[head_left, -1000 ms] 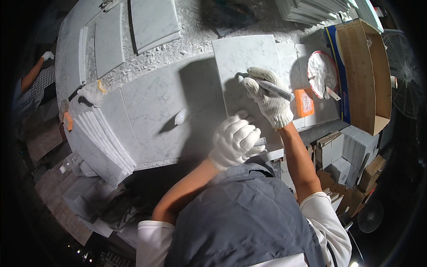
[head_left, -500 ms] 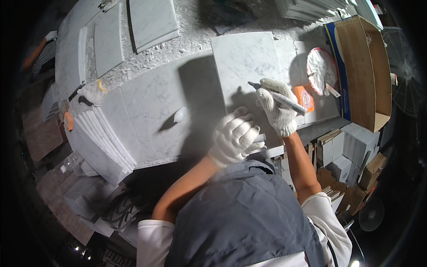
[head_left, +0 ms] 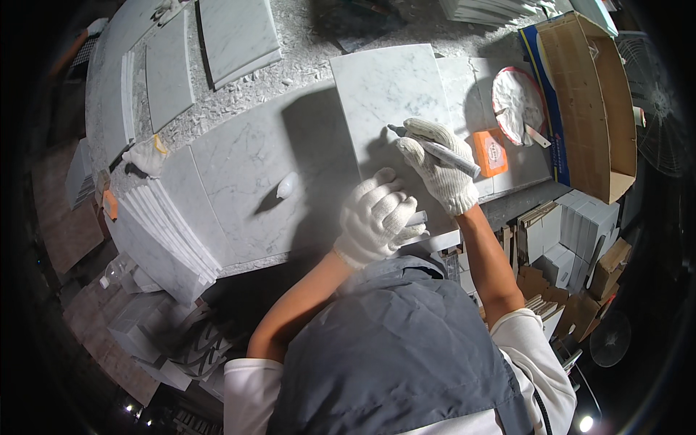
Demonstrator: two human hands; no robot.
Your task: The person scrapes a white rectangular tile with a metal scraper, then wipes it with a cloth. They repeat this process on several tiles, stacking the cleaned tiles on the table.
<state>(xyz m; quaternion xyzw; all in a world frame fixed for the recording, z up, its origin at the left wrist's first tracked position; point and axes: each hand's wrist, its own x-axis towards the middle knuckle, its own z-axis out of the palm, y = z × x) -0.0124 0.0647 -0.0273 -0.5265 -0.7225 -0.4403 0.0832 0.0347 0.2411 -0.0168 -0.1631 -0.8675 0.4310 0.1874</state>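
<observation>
Right hand (head_left: 444,181) grips a grey marker (head_left: 455,159) over a marble tile (head_left: 384,83); left hand (head_left: 373,221) curls round a pale stub (head_left: 418,217); orange block (head_left: 491,153) beside tile's right edge.

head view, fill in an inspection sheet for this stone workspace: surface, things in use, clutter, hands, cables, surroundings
surface: veined marble slabs, with pale stone chips scattered beyond them
job's things: grey marker with a dark tip; upper marble slab lying beneath the hands
clutter: orange block, open cardboard box, small white lump
hands: gloved right hand grips the marker; gloved left hand curls around a short pale cylinder
cables: none can be made out for certain
surroundings: fan at right, clear plastic bottle at left
</observation>
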